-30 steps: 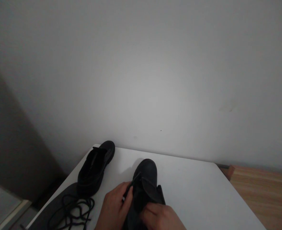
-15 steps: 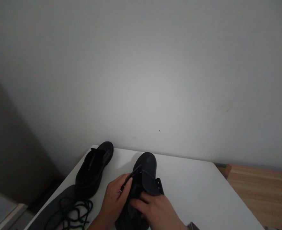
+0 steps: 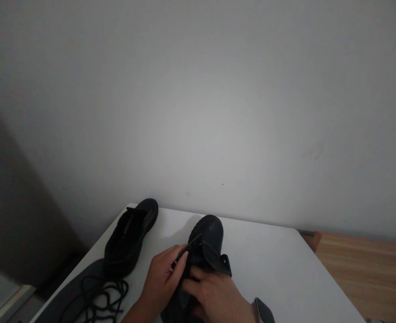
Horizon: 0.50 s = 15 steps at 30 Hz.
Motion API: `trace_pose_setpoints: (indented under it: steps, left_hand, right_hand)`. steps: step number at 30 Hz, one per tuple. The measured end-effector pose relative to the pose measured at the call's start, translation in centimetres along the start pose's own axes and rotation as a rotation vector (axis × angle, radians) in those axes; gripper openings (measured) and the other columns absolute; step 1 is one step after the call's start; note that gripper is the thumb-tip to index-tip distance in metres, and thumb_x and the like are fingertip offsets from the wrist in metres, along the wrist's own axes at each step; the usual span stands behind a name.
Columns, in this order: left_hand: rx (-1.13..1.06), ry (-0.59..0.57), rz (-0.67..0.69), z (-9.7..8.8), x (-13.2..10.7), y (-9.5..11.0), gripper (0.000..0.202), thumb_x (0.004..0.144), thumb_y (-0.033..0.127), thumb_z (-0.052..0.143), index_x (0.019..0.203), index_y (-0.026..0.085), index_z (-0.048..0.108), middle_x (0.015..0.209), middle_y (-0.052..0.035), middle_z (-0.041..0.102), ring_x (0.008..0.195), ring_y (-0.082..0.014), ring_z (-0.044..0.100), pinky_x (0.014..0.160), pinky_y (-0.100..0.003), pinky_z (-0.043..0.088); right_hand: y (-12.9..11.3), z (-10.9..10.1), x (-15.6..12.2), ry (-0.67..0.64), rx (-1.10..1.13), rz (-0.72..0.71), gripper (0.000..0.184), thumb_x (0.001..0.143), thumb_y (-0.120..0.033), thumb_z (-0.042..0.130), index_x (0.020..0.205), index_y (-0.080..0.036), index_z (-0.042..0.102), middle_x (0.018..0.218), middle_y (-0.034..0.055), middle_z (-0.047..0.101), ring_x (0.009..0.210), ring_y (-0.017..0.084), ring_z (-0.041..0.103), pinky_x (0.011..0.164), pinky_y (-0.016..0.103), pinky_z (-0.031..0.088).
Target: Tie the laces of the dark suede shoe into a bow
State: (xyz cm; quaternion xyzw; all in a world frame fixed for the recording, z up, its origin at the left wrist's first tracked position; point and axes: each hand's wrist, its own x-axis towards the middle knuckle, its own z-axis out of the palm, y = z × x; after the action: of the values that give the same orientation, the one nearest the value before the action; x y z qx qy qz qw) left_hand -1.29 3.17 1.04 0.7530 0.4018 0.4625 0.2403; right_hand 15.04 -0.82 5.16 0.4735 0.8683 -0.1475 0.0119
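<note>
A black shoe [image 3: 208, 233] lies toe-away on the white table [image 3: 268, 264] in front of me. My left hand [image 3: 160, 282] pinches a black lace end at the shoe's left eyelet flap. My right hand [image 3: 214, 294] grips the shoe's upper from the right, fingers curled over the tongue area; a watch shows at its wrist. A second black shoe [image 3: 130, 237], unlaced, lies at the table's far left corner. A loose black lace [image 3: 98, 298] is tangled on a dark insole [image 3: 73, 294] near the left edge.
A plain grey wall [image 3: 198, 98] rises directly behind the table. A wooden surface [image 3: 362, 269] adjoins the table on the right. The floor drops away dark at the left.
My right hand has slid forward along the shoe and its wrist watch has come into view. The shoe has shifted slightly forward. My left hand keeps its pinch on the lace.
</note>
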Motion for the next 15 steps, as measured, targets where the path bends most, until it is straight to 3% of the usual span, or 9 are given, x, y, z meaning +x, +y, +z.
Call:
trace_pose_setpoints:
  steps: [8, 15]
  left_hand:
    - [-0.019, 0.004, -0.036, 0.0, -0.2, -0.2, 0.024, 0.096, 0.025, 0.052, 0.1, 0.021, 0.075, 0.09, -0.005, 0.079, 0.079, -0.0181, 0.075, 0.073, -0.023, 0.058]
    - [-0.039, 0.021, -0.108, 0.6, -0.2, 0.0, 0.026, 0.099, 0.029, 0.05, 0.101, 0.02, 0.075, 0.092, -0.0057, 0.079, 0.082, -0.0189, 0.074, 0.075, -0.024, 0.056]
  right_hand:
    - [-0.5, 0.5, 0.7, 0.021, -0.087, 0.034, 0.023, 0.089, -0.018, 0.067, 0.11, -0.025, 0.071, 0.114, 0.0062, 0.073, 0.095, 0.028, 0.074, 0.077, 0.033, 0.057]
    - [0.7, 0.3, -0.2, 0.087, 0.069, 0.086, 0.035, 0.073, -0.022, 0.086, 0.103, -0.028, 0.07, 0.115, 0.0028, 0.07, 0.099, 0.027, 0.071, 0.081, 0.032, 0.053]
